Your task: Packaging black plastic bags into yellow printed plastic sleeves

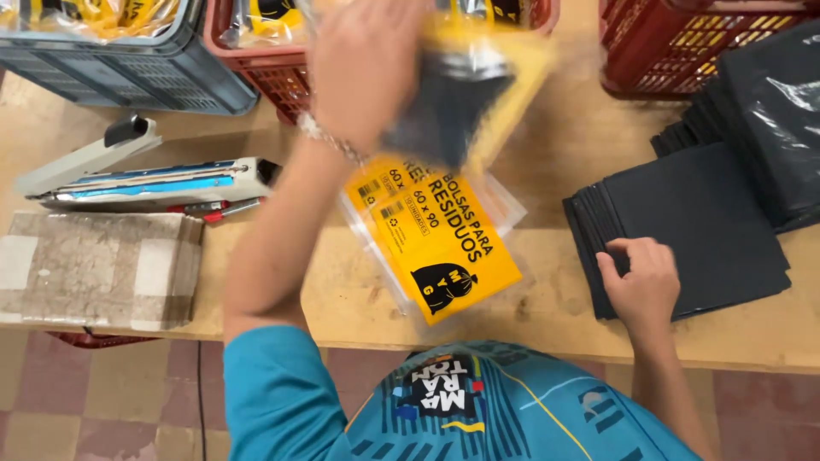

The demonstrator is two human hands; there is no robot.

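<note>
My left hand (pixel 363 72) is raised and motion-blurred, gripping a filled clear packet with a yellow label (pixel 465 90); its fingers are hidden behind the hand. My right hand (pixel 642 282) lies open, fingertips on the near stack of folded black bags (pixel 709 222). Empty yellow-labelled sleeves (pixel 440 235) lie on the wooden table (pixel 564 324). Red crate (pixel 265 60) cut off by the top edge.
</note>
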